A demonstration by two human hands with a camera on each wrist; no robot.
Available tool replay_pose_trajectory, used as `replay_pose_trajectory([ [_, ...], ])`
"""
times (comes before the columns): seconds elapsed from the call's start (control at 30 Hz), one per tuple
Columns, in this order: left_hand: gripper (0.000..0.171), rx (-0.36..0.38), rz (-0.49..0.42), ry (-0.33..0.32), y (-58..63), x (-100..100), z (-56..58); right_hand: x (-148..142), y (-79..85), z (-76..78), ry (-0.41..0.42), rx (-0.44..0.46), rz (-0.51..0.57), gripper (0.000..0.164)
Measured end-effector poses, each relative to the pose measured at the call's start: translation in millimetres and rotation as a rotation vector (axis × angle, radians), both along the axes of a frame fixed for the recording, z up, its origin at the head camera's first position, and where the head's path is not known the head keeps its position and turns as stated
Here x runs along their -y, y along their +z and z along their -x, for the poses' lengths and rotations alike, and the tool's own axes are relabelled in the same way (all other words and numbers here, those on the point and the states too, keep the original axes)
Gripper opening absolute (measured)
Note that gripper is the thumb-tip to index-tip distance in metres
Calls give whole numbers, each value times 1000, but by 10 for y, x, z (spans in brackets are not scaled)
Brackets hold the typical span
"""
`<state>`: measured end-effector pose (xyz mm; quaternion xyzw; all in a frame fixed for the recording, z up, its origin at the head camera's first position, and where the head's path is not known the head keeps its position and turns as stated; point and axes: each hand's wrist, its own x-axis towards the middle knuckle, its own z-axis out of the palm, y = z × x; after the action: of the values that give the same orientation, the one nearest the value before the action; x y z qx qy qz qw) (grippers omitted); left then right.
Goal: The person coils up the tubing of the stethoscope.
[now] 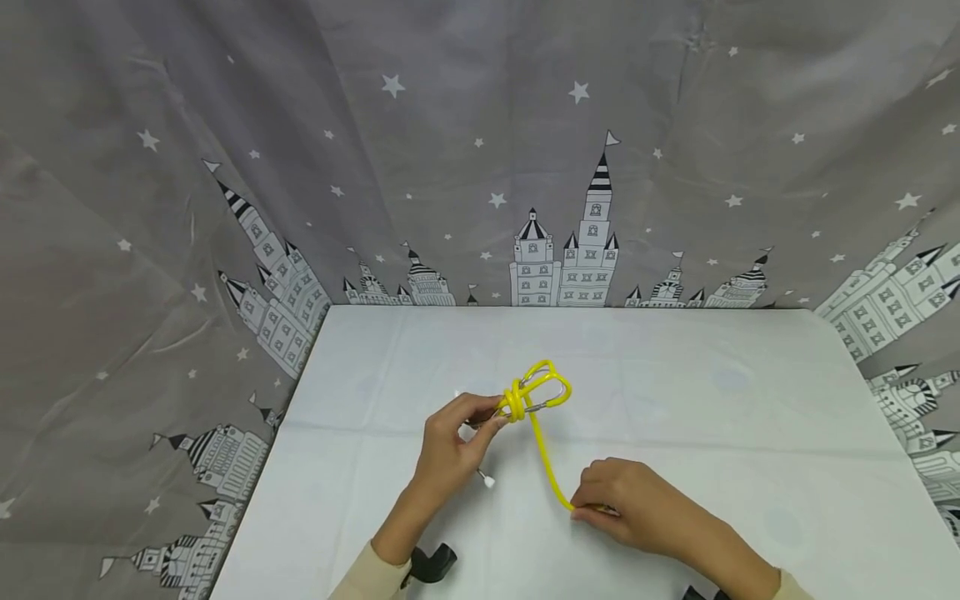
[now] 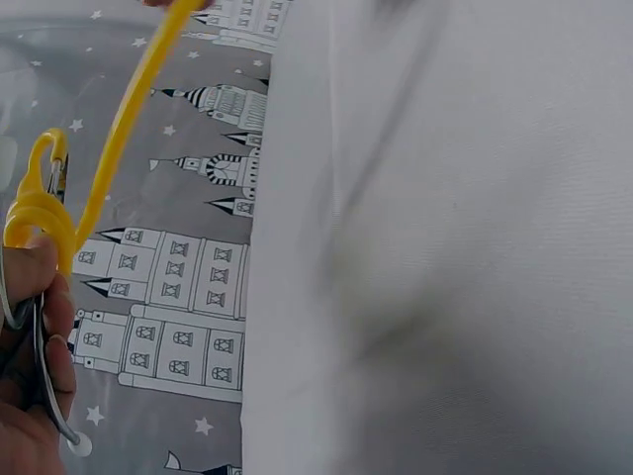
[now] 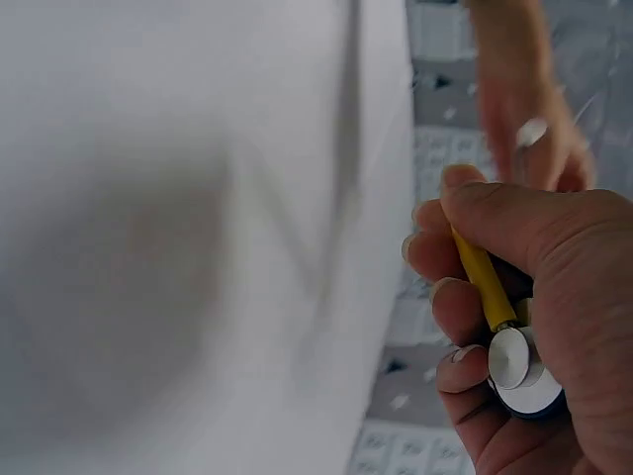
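Observation:
A stethoscope with yellow tubing is held above the white table by both hands. My left hand pinches the bundled part, where the tube is wound in a coil around the metal ear tubes. Beyond the coil, yellow loops stick out. One white ear tip hangs below the left hand. My right hand grips the tube's other end, with the tubing running between the hands. In the right wrist view, the round metal chest piece sits against the palm, partly hidden by fingers.
The white table extends around both hands. Grey cloth printed with castles and stars stands behind it and at the sides. A black wrist mount shows beside the left sleeve.

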<state>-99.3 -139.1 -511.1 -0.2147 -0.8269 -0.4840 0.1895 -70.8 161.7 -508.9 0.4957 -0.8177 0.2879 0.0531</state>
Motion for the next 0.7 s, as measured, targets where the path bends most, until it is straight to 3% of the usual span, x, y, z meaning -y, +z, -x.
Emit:
replay_pose_trajectory([
  [0.1,26,4,17,6,-31,-22,8,95,133,-70,47,-76,39,12],
  [0.33,26,-15,45,7,-108,-73,9,248,397,-183,97,-113,41,10],
  [0.57,26,46,21,-10,-106,-127,-25,304,484,-223,162,-97,8,11],
  [0.7,25,45,13,-39,-106,-159,-32,296,515,-238,198,-111,2,10],
])
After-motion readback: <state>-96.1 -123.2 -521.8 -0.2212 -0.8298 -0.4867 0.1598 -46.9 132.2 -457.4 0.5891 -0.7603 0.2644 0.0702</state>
